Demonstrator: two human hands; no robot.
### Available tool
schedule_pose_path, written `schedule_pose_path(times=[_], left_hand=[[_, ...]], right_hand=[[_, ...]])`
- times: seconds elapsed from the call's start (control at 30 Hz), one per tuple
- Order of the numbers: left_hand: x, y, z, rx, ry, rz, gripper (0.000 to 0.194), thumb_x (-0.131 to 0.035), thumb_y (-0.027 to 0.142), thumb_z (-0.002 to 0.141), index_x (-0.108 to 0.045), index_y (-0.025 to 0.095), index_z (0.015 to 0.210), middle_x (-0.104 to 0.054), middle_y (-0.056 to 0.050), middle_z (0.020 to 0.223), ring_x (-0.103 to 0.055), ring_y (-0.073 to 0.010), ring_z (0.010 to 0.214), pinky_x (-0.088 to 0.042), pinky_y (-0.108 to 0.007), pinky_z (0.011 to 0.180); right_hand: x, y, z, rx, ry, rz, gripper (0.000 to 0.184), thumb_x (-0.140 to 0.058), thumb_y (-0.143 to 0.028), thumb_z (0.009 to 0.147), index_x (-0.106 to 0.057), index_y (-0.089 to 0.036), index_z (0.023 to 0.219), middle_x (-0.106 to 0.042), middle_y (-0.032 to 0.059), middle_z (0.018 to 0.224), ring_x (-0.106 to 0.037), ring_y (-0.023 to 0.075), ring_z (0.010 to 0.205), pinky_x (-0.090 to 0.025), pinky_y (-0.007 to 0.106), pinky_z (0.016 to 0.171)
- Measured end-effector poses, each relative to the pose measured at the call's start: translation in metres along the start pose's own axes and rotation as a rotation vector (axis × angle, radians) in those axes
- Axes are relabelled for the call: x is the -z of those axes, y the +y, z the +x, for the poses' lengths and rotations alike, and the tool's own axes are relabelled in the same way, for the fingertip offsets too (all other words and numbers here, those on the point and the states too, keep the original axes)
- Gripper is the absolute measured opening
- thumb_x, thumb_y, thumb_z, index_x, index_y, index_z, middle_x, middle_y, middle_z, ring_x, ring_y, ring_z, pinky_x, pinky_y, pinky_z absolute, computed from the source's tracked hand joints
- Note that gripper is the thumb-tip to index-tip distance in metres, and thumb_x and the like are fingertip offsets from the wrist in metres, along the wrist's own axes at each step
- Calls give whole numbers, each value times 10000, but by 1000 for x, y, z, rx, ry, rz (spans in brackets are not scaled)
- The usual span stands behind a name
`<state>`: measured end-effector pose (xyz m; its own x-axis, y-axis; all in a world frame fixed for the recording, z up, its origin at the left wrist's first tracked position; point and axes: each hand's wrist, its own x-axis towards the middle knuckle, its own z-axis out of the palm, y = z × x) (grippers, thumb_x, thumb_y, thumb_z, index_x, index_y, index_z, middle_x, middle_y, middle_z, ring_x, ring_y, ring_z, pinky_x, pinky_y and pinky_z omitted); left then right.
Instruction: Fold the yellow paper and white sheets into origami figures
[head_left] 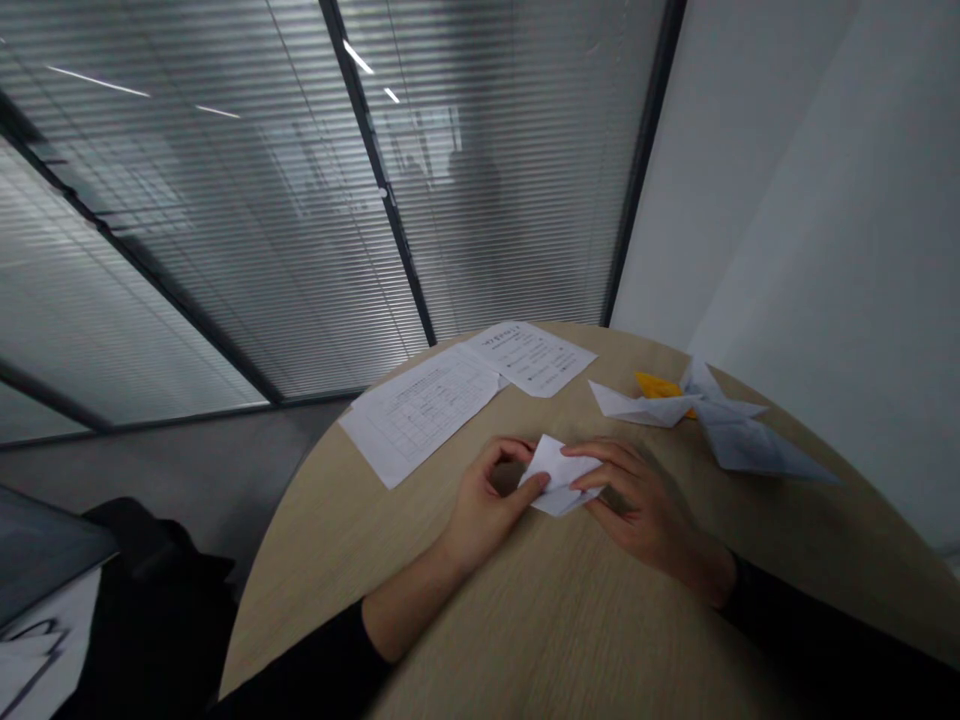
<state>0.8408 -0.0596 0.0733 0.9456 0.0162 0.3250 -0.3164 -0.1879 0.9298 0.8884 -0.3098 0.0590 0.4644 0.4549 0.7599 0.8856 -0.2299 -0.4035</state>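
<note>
A small folded white paper [553,466] is held between my two hands, just above the round wooden table. My left hand [486,500] pinches its left side, the thumb lying across the front and the fingers behind. On the right side, my right hand [634,500] grips the paper with its fingers over the top and the thumb below. The paper has several layers and a pointed upper corner. Parts of its sides are covered by my fingers.
Printed sheets [431,405] lie on the table [600,620] beyond my left hand. Folded white paper shapes [739,430] and a yellow folded paper [657,386] rest at the right. Glass with blinds [510,200] and a white wall [810,200] stand behind. A black bag-like object [150,610] is at lower left.
</note>
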Motion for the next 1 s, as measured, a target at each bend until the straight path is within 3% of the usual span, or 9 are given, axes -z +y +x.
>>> schedule_pose_path(times=[0.13, 0.23, 0.3, 0.43, 0.57, 0.63, 0.73, 0.83, 1.0], left_hand=[[0, -3, -2, 43, 17, -8, 257, -889, 412, 995, -719, 226, 1041, -765, -41, 1026, -710, -221, 982, -576, -365, 927], [-1, -2, -4, 45, 56, -20, 279, -869, 453, 1019, -711, 226, 1053, -769, -49, 1034, -708, -214, 960, -576, -335, 861], [-1, 0, -7, 31, 84, 5, 284, -855, 476, 1040, -719, 229, 1070, -775, -54, 1049, -711, -212, 960, -575, -322, 833], [-2, 2, -12, -7, 121, 20, 309, -854, 513, 1060, -730, 231, 1088, -780, -59, 1080, -708, -196, 923, -576, -295, 777], [-4, 1, -13, 10, 123, -76, 392, -879, 553, 1048, -731, 237, 1227, -784, -60, 1119, -704, -166, 839, -572, -262, 697], [-4, 0, -11, 42, 55, -113, 490, -921, 559, 1012, -726, 236, 1325, -801, -67, 1153, -731, -175, 865, -601, -272, 728], [-5, -1, -8, 134, -135, -138, 516, -930, 582, 994, -793, 195, 1306, -844, -87, 1094, -775, -219, 906, -627, -310, 775], [-5, -1, -6, 185, -232, -141, 475, -886, 596, 1024, -869, 167, 1227, -878, -111, 1089, -784, -235, 891, -630, -344, 806], [-3, -3, -5, 162, -97, -144, 476, -880, 610, 1020, -863, 164, 1186, -857, -92, 1022, -737, -217, 837, -593, -320, 754]], right_hand=[[5, -7, -1, -9, -36, 37, 299, -693, -76, 1020, -736, -323, 1183, -781, 77, 1575, -765, 303, 1431, -638, 528, 1175], [8, -10, -2, -60, -80, 140, 355, -689, -193, 1067, -691, -313, 1402, -711, 118, 1683, -713, 331, 1527, -614, 557, 1237], [6, -9, -4, -94, -42, 192, 440, -684, -245, 1086, -638, -314, 1518, -725, 127, 1665, -705, 340, 1544, -626, 565, 1233], [-6, 1, -10, -229, 66, 149, 410, -758, -296, 1075, -692, -312, 1480, -841, 111, 1446, -832, 324, 1329, -714, 496, 1087], [-13, 8, -15, -394, 50, 106, 216, -813, -367, 1048, -804, -322, 1259, -899, 54, 1113, -882, 295, 980, -743, 432, 861], [-15, 11, -17, -473, 51, 144, 166, -822, -424, 1042, -821, -326, 1176, -892, 42, 1028, -870, 290, 897, -737, 419, 792], [-16, 14, -19, -583, 76, 235, 213, -827, -501, 1041, -812, -321, 1153, -879, 44, 983, -863, 292, 859, -738, 415, 752], [-18, 16, -21, -605, 93, 319, 255, -833, -520, 1046, -789, -317, 1195, -884, 57, 1024, -875, 303, 921, -753, 436, 810], [-11, 13, -17, -507, 28, 413, 379, -791, -467, 1098, -736, -319, 1442, -873, 121, 1352, -872, 335, 1184, -749, 496, 990]])
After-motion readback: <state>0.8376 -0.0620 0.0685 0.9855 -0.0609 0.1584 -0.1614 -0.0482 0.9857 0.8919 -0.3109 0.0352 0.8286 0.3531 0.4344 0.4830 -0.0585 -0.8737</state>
